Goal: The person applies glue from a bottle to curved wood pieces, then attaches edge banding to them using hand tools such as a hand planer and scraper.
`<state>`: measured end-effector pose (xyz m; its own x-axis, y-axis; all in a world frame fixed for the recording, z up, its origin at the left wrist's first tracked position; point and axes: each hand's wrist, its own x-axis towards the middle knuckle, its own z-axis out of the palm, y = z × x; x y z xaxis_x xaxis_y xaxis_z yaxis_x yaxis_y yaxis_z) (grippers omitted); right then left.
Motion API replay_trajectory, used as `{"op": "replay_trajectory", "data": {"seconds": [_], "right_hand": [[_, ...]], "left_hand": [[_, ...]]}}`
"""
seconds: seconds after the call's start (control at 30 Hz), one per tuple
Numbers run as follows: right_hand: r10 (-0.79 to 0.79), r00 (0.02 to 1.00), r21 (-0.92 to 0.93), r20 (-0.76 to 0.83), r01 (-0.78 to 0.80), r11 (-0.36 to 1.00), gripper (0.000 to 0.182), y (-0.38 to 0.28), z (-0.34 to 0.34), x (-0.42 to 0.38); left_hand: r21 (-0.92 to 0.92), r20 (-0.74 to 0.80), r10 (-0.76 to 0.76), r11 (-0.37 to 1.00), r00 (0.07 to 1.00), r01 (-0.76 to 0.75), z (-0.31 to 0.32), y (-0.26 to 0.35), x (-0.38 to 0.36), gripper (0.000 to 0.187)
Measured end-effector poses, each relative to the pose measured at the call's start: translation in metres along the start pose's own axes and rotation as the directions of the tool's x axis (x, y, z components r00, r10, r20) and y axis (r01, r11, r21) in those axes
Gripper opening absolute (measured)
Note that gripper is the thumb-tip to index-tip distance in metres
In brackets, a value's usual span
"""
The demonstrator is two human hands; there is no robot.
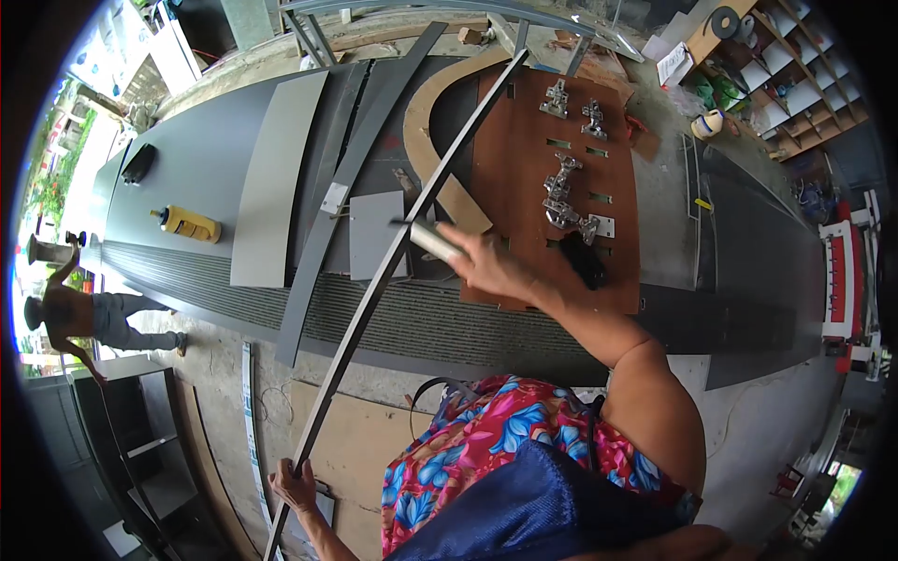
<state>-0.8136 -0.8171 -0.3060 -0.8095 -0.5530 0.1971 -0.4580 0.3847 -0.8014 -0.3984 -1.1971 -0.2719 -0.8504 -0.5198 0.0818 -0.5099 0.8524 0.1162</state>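
A long narrow board (360, 323), dark with a pale edge, runs diagonally from near my waist up to the far side of the work surface. My left hand (296, 484) is closed around its lower part. Held in my right hand (491, 266) is a pale, block-shaped hand tool (435, 241), its front end against the board's edge near the middle. A thin dark piece sticks out past the board there. Behind it lie a grey square panel (377, 234) and a curved tan piece (423, 107).
A brown panel (510, 178) carries several metal hinges (561, 182) and a black item (585, 262). Left are a yellow bottle (190, 224), a light panel (279, 178) and a dark strip (327, 234). Another person (94, 313) stands far left by a dark cabinet (154, 449).
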Motion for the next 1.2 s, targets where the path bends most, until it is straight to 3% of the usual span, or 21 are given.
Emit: {"op": "replay_trajectory", "data": {"seconds": [0.03,0.13,0.2,0.27,0.37,0.5,0.57,0.73,0.87,0.93,1.0,1.03,1.13,1.2], "right_hand": [[0.104,0.995,0.069,0.007,-0.104,0.992,0.052,-0.005,-0.014,0.007],[0.428,0.904,0.158,-0.026,-0.419,0.894,0.052,-0.011,-0.054,0.025],[0.415,0.892,0.122,-0.177,-0.399,0.909,0.053,0.035,-0.058,0.035],[0.496,0.844,0.026,-0.203,-0.502,0.864,0.054,0.052,-0.071,0.050],[0.375,0.868,-0.054,-0.326,-0.413,0.909,0.053,0.122,-0.064,0.070],[0.400,0.851,-0.039,-0.340,-0.438,0.898,0.053,0.157,-0.054,0.087],[0.281,0.877,-0.128,-0.390,-0.354,0.926,0.055,0.184,-0.042,0.091],[0.143,0.924,-0.204,-0.354,-0.225,0.953,0.057,0.172,-0.026,0.076],[0.230,0.901,-0.168,-0.368,-0.308,0.937,0.058,0.173,-0.032,0.080],[0.366,0.877,-0.068,-0.311,-0.405,0.912,0.056,0.160,-0.039,0.078],[0.542,0.829,0.109,-0.142,-0.531,0.840,0.054,0.099,-0.050,0.063],[0.483,0.838,0.164,-0.252,-0.455,0.875,0.054,0.087,-0.046,0.055],[0.167,0.923,-0.005,-0.348,-0.179,0.984,0.053,0.082,-0.027,0.037],[0.139,0.962,-0.071,-0.237,-0.160,0.985,0.051,0.065,-0.017,0.026]], "left_hand": [[-0.118,-0.004,-0.051,0.992,0.999,0.051,-0.003,0.005,-0.002,0.035],[-0.076,-0.012,0.099,0.992,0.995,-0.099,-0.009,0.012,-0.013,0.036],[-0.052,0.002,0.101,0.994,0.995,-0.101,-0.007,0.002,-0.024,0.034],[-0.027,-0.004,0.118,0.993,0.993,-0.118,-0.008,-0.006,-0.033,0.032],[0.012,0.012,0.101,0.995,0.995,-0.101,-0.017,-0.001,-0.041,0.030],[0.066,0.019,0.043,0.997,0.999,-0.044,-0.025,0.002,-0.044,0.035],[0.105,0.015,0.065,0.992,0.998,-0.066,-0.031,0.006,-0.042,0.038],[0.090,0.072,0.055,0.994,0.996,-0.061,-0.039,-0.002,-0.040,0.043],[0.021,0.115,0.025,0.999,0.993,-0.027,-0.044,0.002,-0.041,0.044],[-0.004,0.113,0.022,1.000,0.993,-0.022,-0.044,0.006,-0.040,0.042],[-0.044,0.125,-0.009,0.999,0.992,0.014,-0.047,0.009,-0.041,0.040],[-0.075,0.135,-0.034,0.996,0.990,0.044,-0.049,0.012,-0.040,0.040],[-0.088,0.128,-0.038,0.995,0.991,0.050,-0.049,0.021,-0.039,0.038],[-0.063,0.113,0.002,0.998,0.994,0.005,-0.049,0.020,-0.036,0.038]]}}
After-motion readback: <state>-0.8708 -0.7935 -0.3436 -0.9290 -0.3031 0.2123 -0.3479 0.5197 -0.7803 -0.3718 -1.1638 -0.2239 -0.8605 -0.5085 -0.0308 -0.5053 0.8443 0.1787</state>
